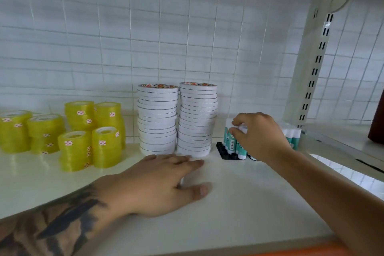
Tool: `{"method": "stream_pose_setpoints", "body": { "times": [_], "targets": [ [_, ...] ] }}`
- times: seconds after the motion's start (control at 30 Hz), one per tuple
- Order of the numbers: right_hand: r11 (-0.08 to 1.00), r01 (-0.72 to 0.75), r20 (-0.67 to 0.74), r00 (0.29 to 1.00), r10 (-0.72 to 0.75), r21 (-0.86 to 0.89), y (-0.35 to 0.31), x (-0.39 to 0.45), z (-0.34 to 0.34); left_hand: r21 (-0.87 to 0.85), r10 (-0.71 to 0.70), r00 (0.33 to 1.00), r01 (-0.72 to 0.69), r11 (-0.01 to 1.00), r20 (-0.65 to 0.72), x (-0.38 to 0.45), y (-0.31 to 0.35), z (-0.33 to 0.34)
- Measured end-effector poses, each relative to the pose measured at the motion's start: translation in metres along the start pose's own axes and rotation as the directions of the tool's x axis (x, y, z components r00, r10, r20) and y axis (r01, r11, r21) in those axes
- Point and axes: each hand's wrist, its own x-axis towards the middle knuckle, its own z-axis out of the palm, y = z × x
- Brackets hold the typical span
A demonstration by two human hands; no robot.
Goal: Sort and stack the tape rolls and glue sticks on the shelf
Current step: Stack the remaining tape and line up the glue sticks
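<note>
Head camera view, looking forward and down onto a white shelf (239, 210) backed by a white wire grid panel (166, 37).

The person's left hand (158, 183) lies palm down on the shelf surface near the front centre, fingers straight and slightly spread, holding nothing. Its fingertips point toward the base of the white tape stacks, close to them; whether they touch cannot be told. The forearm carries a dark tattoo.

The right hand (257, 135) reaches in from the right, fingers curled down over the tops of a cluster of glue sticks (232, 143), gripping them. These sticks stand upright, white with teal labels, in a black tray (223, 151) with round sockets, some sockets showing bare at its left end. The tray sits just right of the white tape stacks.

Two tall stacks of white tape rolls (176, 118) stand side by side at the middle of the shelf, touching each other, each topped with a red and orange printed label.

To the left, well apart from the hands, several shorter stacks of yellow clear tape rolls (83, 133) stand grouped together, with small red and white stickers on their sides.

Behind the right hand, more glue sticks (293, 135) stand upright by the slotted white shelf post (318, 64)
</note>
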Motion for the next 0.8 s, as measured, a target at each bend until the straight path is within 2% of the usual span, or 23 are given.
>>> {"method": "stream_pose_setpoints", "body": {
  "times": [0.2,0.27,0.37,0.43,0.57,0.67,0.8],
  "targets": [
    [1.000,-0.011,0.060,0.998,0.013,-0.024,-0.004,-0.005,-0.005,-0.128,0.027,0.999,-0.023,0.992,0.036,-0.011,0.000,-0.019],
    [0.999,0.012,0.064,0.998,-0.009,-0.047,-0.003,-0.009,-0.008,-0.081,0.011,1.000,-0.010,0.997,0.008,-0.014,-0.010,-0.027],
    [0.996,0.078,0.026,0.997,-0.077,-0.042,-0.003,-0.014,-0.014,-0.060,-0.066,0.997,0.068,0.996,0.045,-0.019,-0.026,-0.035],
    [0.990,0.139,-0.038,0.990,-0.139,-0.022,-0.007,-0.018,-0.016,-0.087,-0.064,0.995,0.070,0.994,0.074,-0.020,-0.031,-0.039],
    [0.932,0.342,-0.177,0.931,-0.319,0.122,-0.024,-0.030,-0.017,-0.098,-0.048,0.999,0.048,0.994,-0.002,-0.015,-0.035,-0.037],
    [0.877,0.395,-0.084,0.918,-0.387,0.273,-0.043,-0.044,-0.018,-0.192,-0.051,0.996,0.036,0.981,-0.072,-0.009,-0.038,-0.033],
    [0.831,0.333,0.036,0.921,-0.388,0.445,-0.059,-0.056,-0.015,-0.489,-0.058,0.973,-0.060,0.870,-0.222,-0.004,-0.034,-0.036]
  ]
}}
